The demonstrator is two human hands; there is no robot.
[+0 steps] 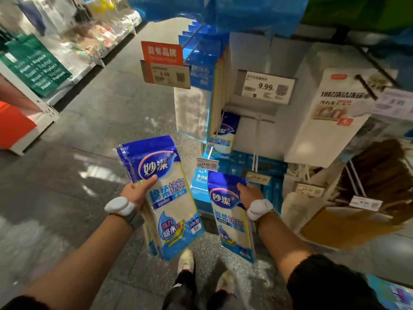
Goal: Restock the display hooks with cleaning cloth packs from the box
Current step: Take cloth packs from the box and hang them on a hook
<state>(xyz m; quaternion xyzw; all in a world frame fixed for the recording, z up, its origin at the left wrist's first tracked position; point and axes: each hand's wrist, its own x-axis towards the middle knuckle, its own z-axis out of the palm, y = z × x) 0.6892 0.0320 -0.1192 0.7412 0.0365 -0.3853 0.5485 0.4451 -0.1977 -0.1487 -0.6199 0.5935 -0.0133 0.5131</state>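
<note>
Blue-headed stack [166,198] in left hand [136,193] and pack [230,218] in right hand [250,193], both hands clamped, stand long-axis upright, headers up.

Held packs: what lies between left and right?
Head view: nothing between left packs and right pack; only an A4 box and floor show through the gap.

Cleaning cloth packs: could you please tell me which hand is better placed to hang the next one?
Right, probably. The right hand holds a single pack near its top, closer to the matching packs hanging on the display; the left hand holds a stack of several.
</note>
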